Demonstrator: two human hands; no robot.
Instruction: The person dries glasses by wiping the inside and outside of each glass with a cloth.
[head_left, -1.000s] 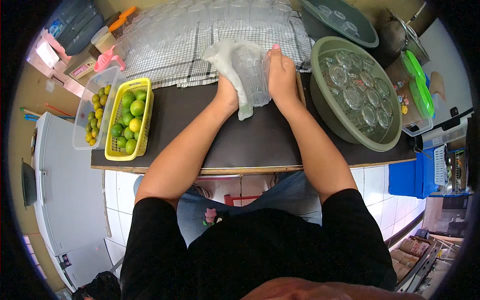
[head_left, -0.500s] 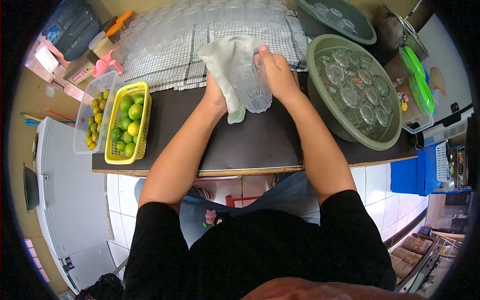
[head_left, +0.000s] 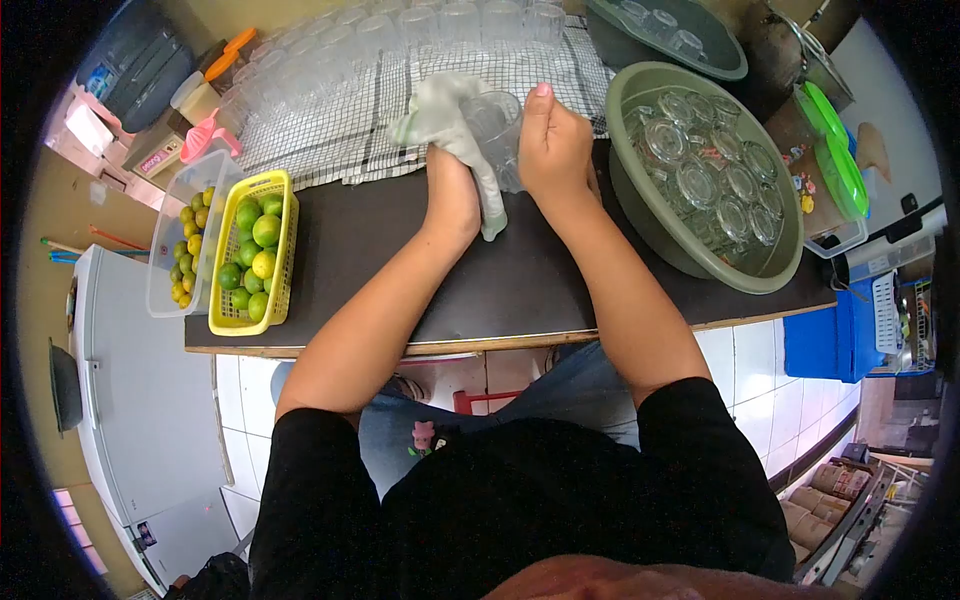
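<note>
A clear drinking glass (head_left: 492,130) is held above the dark counter, between my two hands. My left hand (head_left: 453,190) is closed on a whitish cloth (head_left: 440,112), which drapes over the glass's left side and hangs down in a strip. The left fingers are mostly hidden behind the cloth. My right hand (head_left: 556,145) is closed at the glass's right side, thumb pointing up; its other fingers curl out of sight. Behind, rows of clear glasses (head_left: 378,38) stand upside down on a checkered cloth (head_left: 345,120).
At right, a green basin (head_left: 623,165) holds several wet glasses; behind it sits a darker basin (head_left: 655,60) with a few more. A yellow basket (head_left: 222,300) of limes and a clear container (head_left: 165,270) of small citrus stand left. The counter's front edge (head_left: 470,346) runs near my body.
My right hand has turned from an extended grip along the glass to a closed, thumb-up one. The glass and cloth have turned between my hands, and the view has shifted slightly.
</note>
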